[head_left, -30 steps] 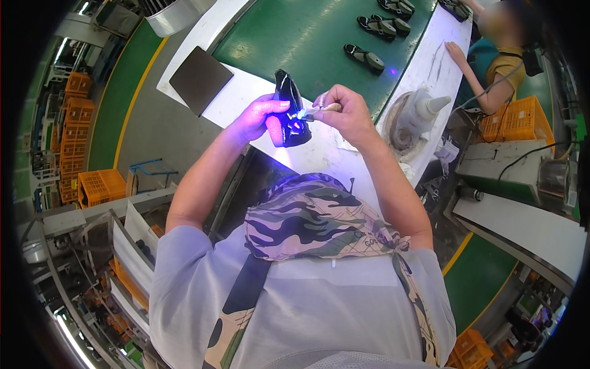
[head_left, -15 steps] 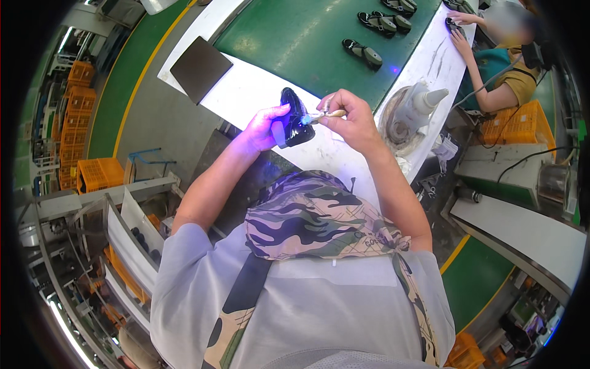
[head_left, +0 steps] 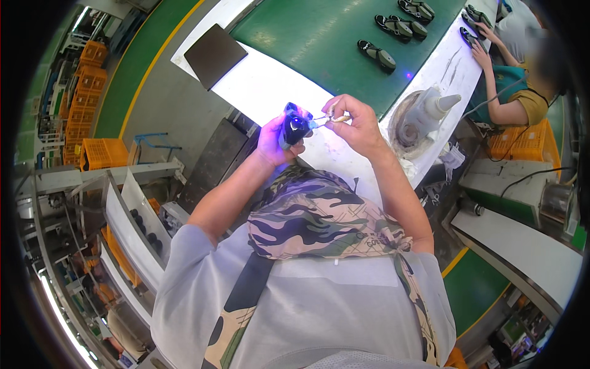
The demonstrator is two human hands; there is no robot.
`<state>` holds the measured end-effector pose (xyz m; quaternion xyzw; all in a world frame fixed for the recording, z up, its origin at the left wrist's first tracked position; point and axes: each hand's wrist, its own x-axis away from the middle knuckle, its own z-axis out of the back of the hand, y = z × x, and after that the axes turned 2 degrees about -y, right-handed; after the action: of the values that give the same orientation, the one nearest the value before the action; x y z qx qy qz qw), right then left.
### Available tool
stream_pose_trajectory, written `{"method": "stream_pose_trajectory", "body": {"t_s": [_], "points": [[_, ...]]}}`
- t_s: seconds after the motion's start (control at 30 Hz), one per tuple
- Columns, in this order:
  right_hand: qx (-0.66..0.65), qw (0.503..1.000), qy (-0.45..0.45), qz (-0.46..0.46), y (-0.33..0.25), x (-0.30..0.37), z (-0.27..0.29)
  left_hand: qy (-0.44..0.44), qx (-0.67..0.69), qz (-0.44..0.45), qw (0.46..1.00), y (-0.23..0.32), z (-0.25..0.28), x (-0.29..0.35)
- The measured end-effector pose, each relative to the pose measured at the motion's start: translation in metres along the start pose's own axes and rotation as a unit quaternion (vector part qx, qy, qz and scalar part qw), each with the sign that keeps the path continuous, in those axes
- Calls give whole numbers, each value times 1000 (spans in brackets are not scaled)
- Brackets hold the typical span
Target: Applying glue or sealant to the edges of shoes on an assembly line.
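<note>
My left hand point(head_left: 270, 142) is closed around a glossy black shoe point(head_left: 295, 125), lit by violet-blue light. The shoe is held up above the near edge of the white table, one end turned toward me. My right hand point(head_left: 359, 126) pinches a small brush point(head_left: 321, 122) with a pale handle. Its tip is at the right side of the shoe; glare hides whether they touch. Beyond my right hand stands a white squeeze bottle point(head_left: 424, 117) with a pointed nozzle, in a round, stained dish point(head_left: 399, 147).
A green conveyor belt point(head_left: 307, 37) carries several black strappy shoes point(head_left: 377, 55). A dark square board point(head_left: 215, 56) lies on the table's left part. At the far right, a co-worker's hands point(head_left: 482, 56) touch similar shoes. Orange crates point(head_left: 104, 154) stand to the left.
My left hand has turned the shoe, so its end now points toward me instead of its long side showing. The brush stays beside it. The whole view has shifted slightly.
</note>
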<state>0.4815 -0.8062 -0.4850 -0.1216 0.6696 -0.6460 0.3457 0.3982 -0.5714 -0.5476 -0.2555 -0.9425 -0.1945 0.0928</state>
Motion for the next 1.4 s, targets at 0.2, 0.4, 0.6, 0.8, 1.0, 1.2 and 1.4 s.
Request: {"method": "stream_pose_trajectory", "body": {"t_s": [0.2, 0.4, 0.6, 0.8, 1.0, 1.2, 1.4], "points": [[-45, 999, 23, 7, 7, -20, -27, -10, 69, -20, 997, 9, 21, 17], [-64, 998, -2, 18, 12, -59, -84, 27, 141, -97, 985, 33, 45, 46], [-90, 993, -74, 20, 24, -104, -154, -47, 149, -206, 966, 77, 58, 113], [-188, 971, -38, -142, 56, -125, -211, 18, 125, -389, 913, 114, 76, 229], [-182, 945, -105, -250, 103, -121, -273, 233, 11, -583, 778, 135, 84, 386], [-212, 913, -184, -296, 117, -129, -328, 468, -81, -642, 601, 134, 60, 564], [-259, 905, -207, -265, 109, -128, -333, 748, -146, -445, 470, 79, 37, 700]]}}
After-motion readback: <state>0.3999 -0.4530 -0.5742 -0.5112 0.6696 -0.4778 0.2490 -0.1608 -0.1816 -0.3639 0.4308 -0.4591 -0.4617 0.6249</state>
